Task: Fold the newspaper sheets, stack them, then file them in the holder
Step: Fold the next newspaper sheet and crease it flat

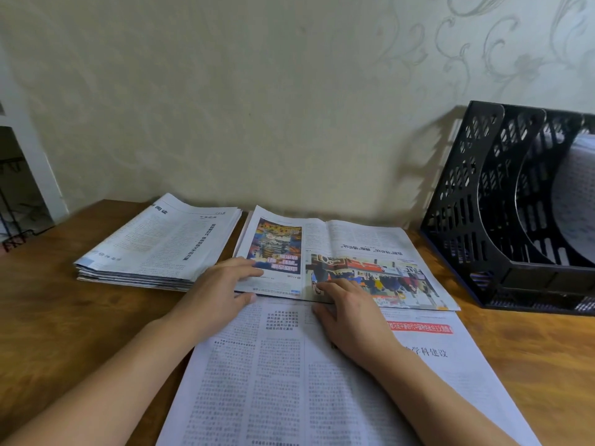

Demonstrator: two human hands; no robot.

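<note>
A folded newspaper with colour photos lies at the middle of the wooden table, overlapping the far edge of a large open sheet that spreads toward me. My left hand rests with straight fingers on the folded paper's near left corner, thumb at its edge. My right hand lies on the near edge of that paper, fingers bent over the photo, thumb on the open sheet. A stack of folded newspapers sits to the left. The black mesh file holder stands at the right.
The table backs onto a pale patterned wall. The holder's far slot has white paper in it. A white doorframe and a black wire rack show at the far left.
</note>
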